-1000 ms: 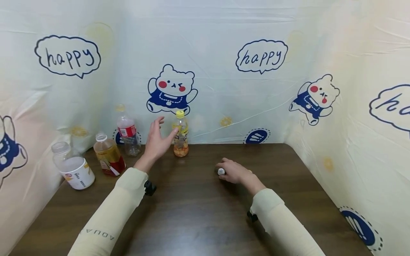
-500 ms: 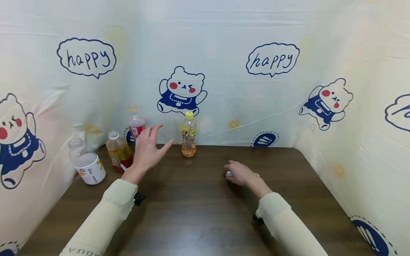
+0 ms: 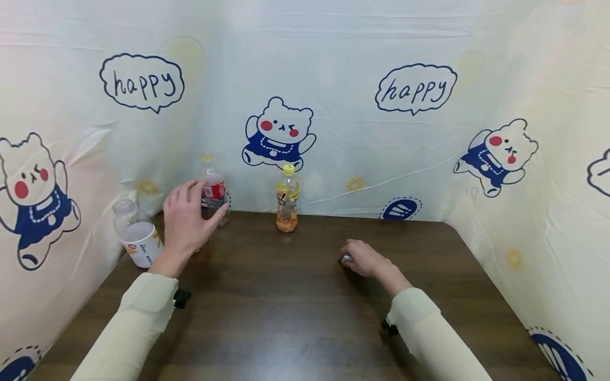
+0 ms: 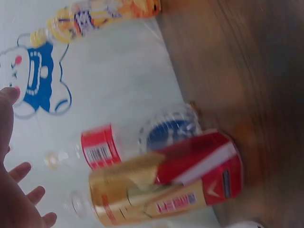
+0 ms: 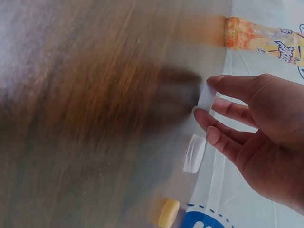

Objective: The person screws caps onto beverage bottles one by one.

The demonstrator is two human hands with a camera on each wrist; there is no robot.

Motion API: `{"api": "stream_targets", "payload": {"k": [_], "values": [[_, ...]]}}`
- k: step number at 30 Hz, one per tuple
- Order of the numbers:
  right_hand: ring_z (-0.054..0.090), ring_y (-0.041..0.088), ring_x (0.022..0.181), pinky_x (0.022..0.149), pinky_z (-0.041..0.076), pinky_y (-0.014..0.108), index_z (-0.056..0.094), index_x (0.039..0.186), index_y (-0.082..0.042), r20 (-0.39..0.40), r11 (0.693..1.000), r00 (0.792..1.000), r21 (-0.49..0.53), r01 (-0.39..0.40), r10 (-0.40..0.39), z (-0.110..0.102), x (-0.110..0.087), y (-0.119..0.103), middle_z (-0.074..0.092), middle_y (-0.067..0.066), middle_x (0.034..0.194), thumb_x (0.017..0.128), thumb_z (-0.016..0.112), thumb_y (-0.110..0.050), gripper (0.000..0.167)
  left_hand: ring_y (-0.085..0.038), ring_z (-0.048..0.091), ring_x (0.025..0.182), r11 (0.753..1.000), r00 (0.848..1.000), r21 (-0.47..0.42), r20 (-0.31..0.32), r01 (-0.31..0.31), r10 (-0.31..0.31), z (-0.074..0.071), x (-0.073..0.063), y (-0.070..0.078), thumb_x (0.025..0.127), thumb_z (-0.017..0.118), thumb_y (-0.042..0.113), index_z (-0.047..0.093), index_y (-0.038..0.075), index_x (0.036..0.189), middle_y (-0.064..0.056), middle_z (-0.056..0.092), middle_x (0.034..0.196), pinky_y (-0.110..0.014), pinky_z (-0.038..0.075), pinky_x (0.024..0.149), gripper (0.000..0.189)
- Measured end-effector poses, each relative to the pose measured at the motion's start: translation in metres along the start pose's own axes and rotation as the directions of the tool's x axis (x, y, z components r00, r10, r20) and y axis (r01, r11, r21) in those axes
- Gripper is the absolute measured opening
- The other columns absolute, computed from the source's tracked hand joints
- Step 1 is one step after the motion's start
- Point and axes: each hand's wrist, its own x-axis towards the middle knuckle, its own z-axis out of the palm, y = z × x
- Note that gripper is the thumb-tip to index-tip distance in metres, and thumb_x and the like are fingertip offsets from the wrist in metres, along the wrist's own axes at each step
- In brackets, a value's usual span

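Observation:
My left hand [image 3: 187, 219] has its fingers spread and thumb apart, in front of the bottle row at the left. In the left wrist view, a bottle with a gold and red label [image 4: 166, 180] lies close to those fingers; in the head view the hand hides it. Just beyond stands a clear bottle with a red label [image 3: 215, 190]. My right hand [image 3: 364, 257] pinches a small white bottle cap [image 5: 206, 97] between thumb and fingers, low over the table. Near it, in the right wrist view, are another white cap [image 5: 194, 154] and a yellow cap [image 5: 168, 213].
A clear jar with a white label [image 3: 143, 246] stands at the far left of the dark wooden table [image 3: 276, 317]. A yellow-capped bottle [image 3: 287, 203] with orange contents stands at the back middle. Printed cloth [image 3: 333, 137] encloses the back and sides.
My left hand has moved left, away from the yellow-capped bottle, to the bottle with the gold and red label. The view has turned slightly left. My right hand keeps pinching the cap.

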Motion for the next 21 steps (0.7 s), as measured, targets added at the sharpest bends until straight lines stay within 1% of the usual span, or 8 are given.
{"api": "stream_targets", "payload": {"k": [4,6,9,11,13,17,19,21], "values": [[0.062,0.028,0.095,0.09,0.054,0.049,0.075,0.103,-0.003,-0.015,1.0,1.0,0.011,0.009,-0.009,0.0,-0.002,0.001,0.064,0.01,0.1,0.091,0.073,-0.004,0.012,-0.047,0.037,0.137,0.994,0.994,-0.028,0.0,0.109,-0.109,-0.007,-0.003,-0.014,0.087,0.078,0.043,0.044,0.008,0.149,-0.023,0.043,0.148,-0.069,0.024,0.114,0.079],[0.062,0.028,0.095,0.089,0.054,0.049,0.074,0.102,-0.003,-0.031,1.0,0.999,0.005,0.018,-0.018,-0.001,-0.003,0.001,0.064,0.011,0.101,0.088,0.076,-0.003,0.014,-0.046,0.036,0.138,0.984,0.986,-0.055,0.008,0.169,-0.169,-0.008,-0.004,-0.02,0.088,0.077,0.045,0.038,0.011,0.153,-0.022,0.039,0.151,-0.069,0.025,0.113,0.084],[0.062,0.027,0.092,0.085,0.055,0.049,0.072,0.102,-0.004,-0.048,1.0,0.999,-0.013,0.021,-0.022,-0.002,-0.004,0.0,0.062,0.011,0.1,0.084,0.077,0.0,0.018,-0.045,0.034,0.14,0.963,0.967,-0.093,0.032,0.254,-0.252,-0.008,-0.007,-0.029,0.089,0.076,0.046,0.025,0.016,0.159,-0.02,0.032,0.156,-0.068,0.027,0.113,0.091],[0.061,0.027,0.092,0.085,0.055,0.048,0.071,0.103,-0.004,-0.043,1.0,0.999,-0.015,0.009,-0.01,-0.004,-0.004,-0.001,0.062,0.011,0.101,0.084,0.077,0.002,0.021,-0.044,0.03,0.143,0.943,0.95,-0.116,0.058,0.311,-0.306,-0.007,-0.008,-0.033,0.09,0.075,0.046,0.018,0.019,0.161,-0.019,0.027,0.16,-0.067,0.026,0.115,0.095],[0.06,0.027,0.092,0.086,0.055,0.048,0.07,0.104,-0.004,-0.035,1.0,0.999,-0.013,-0.004,0.003,-0.005,-0.004,-0.001,0.062,0.01,0.101,0.084,0.076,0.003,0.022,-0.043,0.027,0.146,0.919,0.93,-0.145,0.084,0.368,-0.359,-0.005,-0.009,-0.038,0.091,0.073,0.048,0.011,0.022,0.162,-0.019,0.022,0.163,-0.066,0.025,0.116,0.099],[0.061,0.028,0.093,0.086,0.055,0.048,0.069,0.104,-0.004,-0.028,1.0,1.0,-0.012,-0.005,0.005,-0.008,-0.004,-0.001,0.062,0.011,0.1,0.083,0.076,0.005,0.024,-0.043,0.023,0.149,0.855,0.882,-0.216,0.129,0.471,-0.453,0.001,-0.01,-0.046,0.092,0.069,0.053,0.002,0.027,0.163,-0.018,0.016,0.165,-0.068,0.024,0.116,0.101],[0.061,0.029,0.092,0.085,0.054,0.048,0.068,0.103,-0.004,-0.031,1.0,1.0,-0.014,0.007,-0.008,-0.009,-0.004,-0.001,0.063,0.011,0.1,0.083,0.076,0.005,0.023,-0.044,0.023,0.149,0.826,0.862,-0.247,0.15,0.506,-0.483,0.003,-0.011,-0.048,0.092,0.069,0.056,0.0,0.03,0.162,-0.018,0.014,0.166,-0.07,0.024,0.115,0.102],[0.062,0.028,0.091,0.085,0.055,0.047,0.067,0.103,-0.003,-0.034,1.0,0.999,-0.013,0.026,-0.026,-0.01,-0.005,-0.001,0.064,0.012,0.099,0.083,0.076,0.005,0.023,-0.045,0.023,0.15,0.803,0.846,-0.267,0.17,0.534,-0.506,0.004,-0.011,-0.05,0.092,0.068,0.058,-0.002,0.031,0.162,-0.018,0.014,0.166,-0.071,0.025,0.114,0.103]]}}
